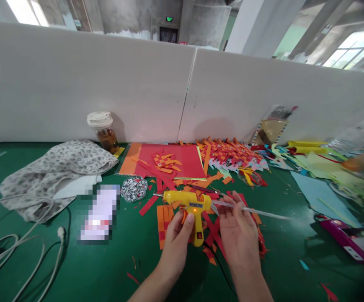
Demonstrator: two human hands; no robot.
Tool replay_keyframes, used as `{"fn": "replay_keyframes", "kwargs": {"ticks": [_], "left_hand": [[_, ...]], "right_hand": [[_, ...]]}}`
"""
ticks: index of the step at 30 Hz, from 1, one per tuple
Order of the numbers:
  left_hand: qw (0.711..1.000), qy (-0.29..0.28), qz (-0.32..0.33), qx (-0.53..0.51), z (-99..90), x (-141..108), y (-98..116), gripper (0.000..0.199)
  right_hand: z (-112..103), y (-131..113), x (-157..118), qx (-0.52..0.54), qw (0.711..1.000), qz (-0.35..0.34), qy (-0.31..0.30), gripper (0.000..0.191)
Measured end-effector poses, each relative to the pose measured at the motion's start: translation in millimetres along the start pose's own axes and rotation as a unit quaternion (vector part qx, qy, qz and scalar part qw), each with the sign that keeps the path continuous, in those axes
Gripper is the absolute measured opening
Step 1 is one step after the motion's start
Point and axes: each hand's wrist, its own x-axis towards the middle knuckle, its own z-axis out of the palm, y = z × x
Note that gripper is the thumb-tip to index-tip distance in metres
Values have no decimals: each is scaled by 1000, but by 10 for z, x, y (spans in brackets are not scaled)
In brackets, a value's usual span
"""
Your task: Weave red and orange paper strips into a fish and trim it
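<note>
My left hand is closed round a yellow hot glue gun, whose nozzle points left and whose small orange light glows. A long, clear glue stick runs out of the gun's back end toward the right. Palm up, my right hand pinches that stick between thumb and fingers just behind the gun. Beneath the gun lies woven orange and red paper, partly hidden by my left hand. Scattered red paper strips show between my hands. A black cord trails from below the gun.
Behind lie a red and orange sheet stack with a woven paper piece, and a pile of similar pieces. A dish of googly eyes, phone, cloth, drink cup, white cable and purple power strip surround them.
</note>
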Motion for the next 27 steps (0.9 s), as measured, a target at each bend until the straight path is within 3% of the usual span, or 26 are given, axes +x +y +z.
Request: {"fn": "replay_keyframes", "kwargs": {"ticks": [3,9,16,19,21,23,27], "left_hand": [[1000,16,-1,15,-24,13,-37,54],[998,-59,8,19,-8,-9,7,55],[999,-38,-10,-9,45,-38,-63,49],[998,-67,18,3,107,-66,-49,46],[992,-117,54,16,156,-93,-38,43],[985,-142,94,41,193,-114,-44,35],[969,-143,163,115,213,-121,-94,21]], "right_hand": [[-22,26,27,28,999,-3,33,16],[-49,24,39,49,997,-8,61,23],[-21,-22,77,33,996,11,84,25],[17,15,-37,0,998,39,56,26],[39,40,-159,-47,995,81,25,31],[53,46,-280,-109,988,108,-29,34],[63,15,-421,-196,970,84,-119,39]]}}
